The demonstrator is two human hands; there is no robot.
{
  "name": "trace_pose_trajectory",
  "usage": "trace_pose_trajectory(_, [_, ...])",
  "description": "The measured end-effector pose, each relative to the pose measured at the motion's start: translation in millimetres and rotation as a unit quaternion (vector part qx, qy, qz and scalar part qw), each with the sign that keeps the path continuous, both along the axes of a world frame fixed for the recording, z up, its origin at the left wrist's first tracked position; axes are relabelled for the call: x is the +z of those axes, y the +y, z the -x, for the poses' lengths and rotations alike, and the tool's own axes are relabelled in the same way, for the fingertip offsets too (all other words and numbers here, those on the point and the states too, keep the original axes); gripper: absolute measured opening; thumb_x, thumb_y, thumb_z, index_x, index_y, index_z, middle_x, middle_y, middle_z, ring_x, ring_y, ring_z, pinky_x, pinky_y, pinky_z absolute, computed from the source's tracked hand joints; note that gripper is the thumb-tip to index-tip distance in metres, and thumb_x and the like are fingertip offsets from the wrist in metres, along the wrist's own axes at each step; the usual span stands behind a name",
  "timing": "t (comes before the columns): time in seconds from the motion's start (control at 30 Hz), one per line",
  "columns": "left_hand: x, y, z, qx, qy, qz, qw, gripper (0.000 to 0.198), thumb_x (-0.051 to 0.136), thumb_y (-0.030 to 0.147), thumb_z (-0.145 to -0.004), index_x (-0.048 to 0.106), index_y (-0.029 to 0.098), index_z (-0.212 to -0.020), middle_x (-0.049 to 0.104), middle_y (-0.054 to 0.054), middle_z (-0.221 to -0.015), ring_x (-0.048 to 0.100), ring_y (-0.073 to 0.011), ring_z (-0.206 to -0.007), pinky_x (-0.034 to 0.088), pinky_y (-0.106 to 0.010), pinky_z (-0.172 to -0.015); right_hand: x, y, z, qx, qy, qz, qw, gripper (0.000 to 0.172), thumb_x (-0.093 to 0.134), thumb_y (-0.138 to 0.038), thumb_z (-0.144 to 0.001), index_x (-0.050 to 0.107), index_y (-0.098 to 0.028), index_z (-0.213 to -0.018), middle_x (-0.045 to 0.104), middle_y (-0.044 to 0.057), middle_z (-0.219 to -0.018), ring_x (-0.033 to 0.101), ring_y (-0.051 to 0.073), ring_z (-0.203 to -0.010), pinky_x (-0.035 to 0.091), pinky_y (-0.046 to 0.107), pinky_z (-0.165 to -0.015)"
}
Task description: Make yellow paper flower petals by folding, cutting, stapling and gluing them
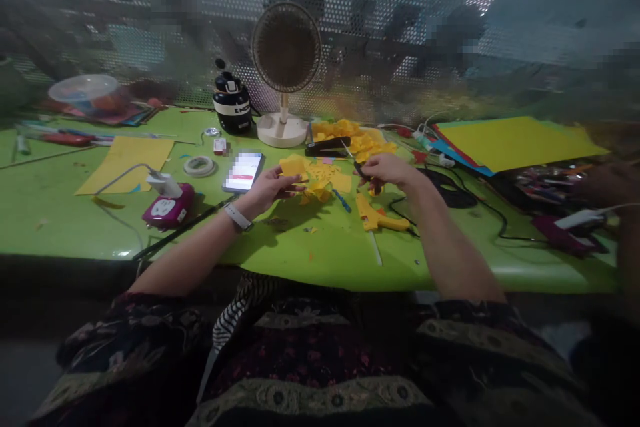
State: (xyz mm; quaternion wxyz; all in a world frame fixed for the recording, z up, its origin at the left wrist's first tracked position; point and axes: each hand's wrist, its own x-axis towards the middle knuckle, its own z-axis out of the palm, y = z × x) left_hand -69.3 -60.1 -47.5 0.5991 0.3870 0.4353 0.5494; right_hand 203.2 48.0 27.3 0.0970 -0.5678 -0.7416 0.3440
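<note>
My left hand [273,191] pinches a small piece of yellow paper [293,166] between thumb and fingers. A pair of scissors [351,155] is gripped in my right hand [384,172], blades pointing up and left, apart from the paper. Below and between the hands, yellow paper scraps [325,177] lie scattered on a yellow sheet. Just under my right hand rests a yellow glue gun [377,217]. A dark blue twisted stick [342,201] lies to its left. Behind the hands are a black stapler [327,147] and a heap of yellow paper pieces [357,137].
A phone [243,171], a tape roll [199,166] and a purple power socket [169,207] stand left of my left hand. A fan [283,130] and a dark bottle [233,107] are behind. Coloured sheets [520,140] and another person's hand [600,183] are at the right. Cables cross the green table [280,250].
</note>
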Motion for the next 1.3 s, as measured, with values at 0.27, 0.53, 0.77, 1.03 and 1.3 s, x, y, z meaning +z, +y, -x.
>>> trace_pose_trajectory(0.27, [2.9,-8.0,-7.4,0.037,0.011,-0.003,0.999,0.023,0.082,0.021,-0.074,0.071,0.015,-0.093,0.077,-0.009,-0.105,0.073,-0.0162,-0.089,0.050,-0.018,-0.062,-32.0,-68.2,60.5,0.055,0.302,0.089,0.948,0.047,0.090,-0.047,-0.060,0.057,-0.017,-0.072,0.067,-0.001,-0.058,0.057,0.008,-0.044,0.049,0.019,-0.042])
trace_pose_trajectory(0.53, [7.6,-11.5,-9.6,0.051,0.004,-0.005,0.999,0.020,0.082,0.022,-0.075,0.073,0.013,-0.090,0.077,-0.009,-0.097,0.071,-0.0124,-0.076,0.047,-0.018,-0.057,-42.8,-79.2,53.8,0.067,0.311,0.051,0.947,0.050,0.088,-0.054,-0.059,0.056,-0.019,-0.072,0.064,-0.002,-0.058,0.056,0.008,-0.047,0.051,0.020,-0.042])
trace_pose_trajectory(0.77, [10.1,-11.0,-9.9,0.051,-0.041,-0.042,0.997,0.018,0.076,0.016,-0.082,0.068,0.013,-0.097,0.076,-0.009,-0.104,0.073,-0.0158,-0.094,0.055,-0.023,-0.081,-33.8,-87.2,58.2,0.066,0.301,0.079,0.948,0.051,0.088,-0.057,-0.059,0.056,-0.019,-0.072,0.065,-0.001,-0.063,0.056,0.008,-0.049,0.051,0.020,-0.043])
trace_pose_trajectory(1.03, [13.1,-8.0,-8.8,0.091,-0.088,-0.061,0.990,0.013,0.074,0.019,-0.084,0.065,0.014,-0.092,0.075,-0.010,-0.111,0.069,-0.0209,-0.112,0.053,-0.032,-0.098,-44.1,-84.6,59.1,0.076,0.286,0.057,0.954,0.051,0.084,-0.061,-0.063,0.055,-0.020,-0.072,0.063,-0.001,-0.062,0.056,0.009,-0.049,0.052,0.022,-0.043])
trace_pose_trajectory(1.3, [13.1,-5.6,-6.2,0.102,-0.108,-0.076,0.986,0.021,0.075,0.022,-0.083,0.064,0.016,-0.099,0.073,-0.009,-0.114,0.063,-0.0226,-0.122,0.051,-0.033,-0.102,-46.0,-83.6,58.9,0.087,0.264,0.071,0.958,0.050,0.084,-0.059,-0.064,0.056,-0.019,-0.074,0.064,-0.001,-0.063,0.057,0.009,-0.049,0.051,0.021,-0.044])
